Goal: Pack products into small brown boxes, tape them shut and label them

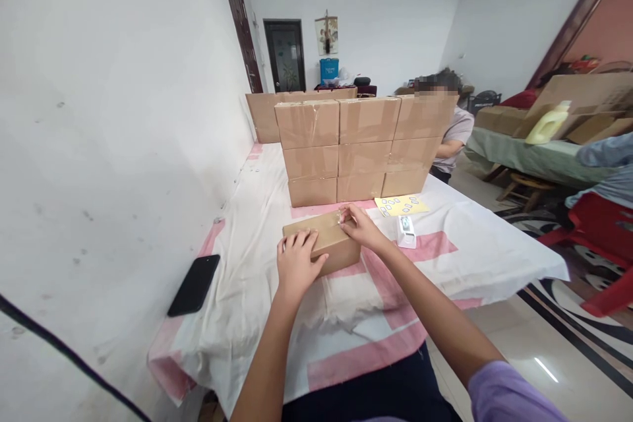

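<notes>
A closed brown cardboard box (pixel 326 237) lies in front of me on the table. My left hand (pixel 299 257) rests on its left part, fingers spread over the top and thumb along the near side. At the right end of the box top, my right hand (pixel 360 224) has thumb and fingertips pinched on a small shiny bit of clear tape (pixel 339 216). Just right of that hand stands a small white device (pixel 406 232) with a screen. Behind it lies a yellow sheet of stickers (pixel 401 204).
A wall of stacked, taped boxes (pixel 363 151) stands behind my box. A black phone (pixel 194 285) lies at the left by the wall. Another person (pixel 457 132) sits beyond the stack. At right are a red chair (pixel 593 244) and a second table with a yellow bottle (pixel 548 124).
</notes>
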{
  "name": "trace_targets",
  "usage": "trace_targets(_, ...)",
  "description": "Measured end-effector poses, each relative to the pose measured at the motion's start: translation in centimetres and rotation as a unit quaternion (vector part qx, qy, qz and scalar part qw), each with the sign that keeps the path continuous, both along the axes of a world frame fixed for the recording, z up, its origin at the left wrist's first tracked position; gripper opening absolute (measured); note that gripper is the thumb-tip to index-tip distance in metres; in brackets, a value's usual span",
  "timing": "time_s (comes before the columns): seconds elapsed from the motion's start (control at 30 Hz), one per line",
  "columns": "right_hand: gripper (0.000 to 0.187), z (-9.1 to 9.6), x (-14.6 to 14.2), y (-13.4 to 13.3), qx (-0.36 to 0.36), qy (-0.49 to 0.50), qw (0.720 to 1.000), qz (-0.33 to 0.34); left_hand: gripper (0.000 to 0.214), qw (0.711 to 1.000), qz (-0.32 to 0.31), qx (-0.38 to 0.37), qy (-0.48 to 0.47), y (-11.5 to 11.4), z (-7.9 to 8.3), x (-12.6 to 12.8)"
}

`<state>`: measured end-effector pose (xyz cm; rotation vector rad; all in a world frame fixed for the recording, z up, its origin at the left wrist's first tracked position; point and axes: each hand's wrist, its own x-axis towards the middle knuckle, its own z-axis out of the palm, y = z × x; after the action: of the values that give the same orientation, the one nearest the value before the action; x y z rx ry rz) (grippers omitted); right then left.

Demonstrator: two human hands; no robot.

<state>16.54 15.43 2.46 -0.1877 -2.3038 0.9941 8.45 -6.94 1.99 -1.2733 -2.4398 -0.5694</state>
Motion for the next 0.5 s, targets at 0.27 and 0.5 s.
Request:
trace_targets(0.27, 0.066, -0.1, 0.1, 0.8, 0.009, -0.001, 0.999, -0.040, 0.053, 1.000, 0.001, 0.004, 0.001, -0.1, -0.1, 0.2)
trace_targets(0.5, 0.069, 0.3, -1.5, 2.1, -0.109, -0.054, 0.992, -0.030, 0.050, 1.000, 0.000, 0.006, -0.001, -0.2, -0.2, 0.4)
